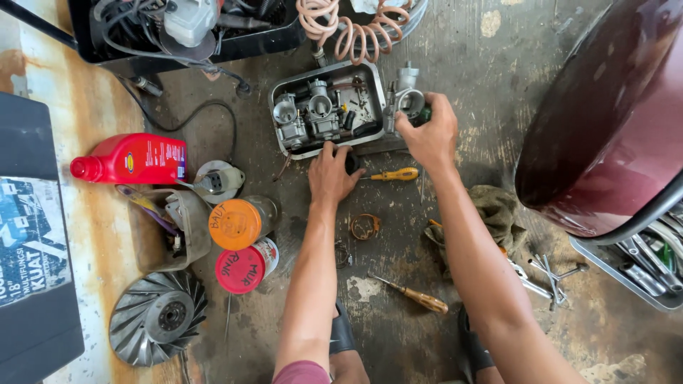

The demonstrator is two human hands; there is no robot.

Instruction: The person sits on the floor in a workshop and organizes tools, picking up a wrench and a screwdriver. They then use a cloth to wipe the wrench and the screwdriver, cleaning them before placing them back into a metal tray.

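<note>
Floor (441, 64) of stained concrete carries everything we see. On it sits a metal tray (279, 92) of engine parts. Our right hand (430, 135) holds a carburetor (404, 99) at the tray's right edge, fingers closed round it. Our left hand (333, 174) rests at the tray's near rim, fingers curled on a small dark part. Beside it lies a yellow screwdriver (393, 174).

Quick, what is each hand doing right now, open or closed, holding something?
Left hand: closed on a small dark part by the metal tray; what it is cannot be told.
Right hand: shut on a carburetor.
</note>
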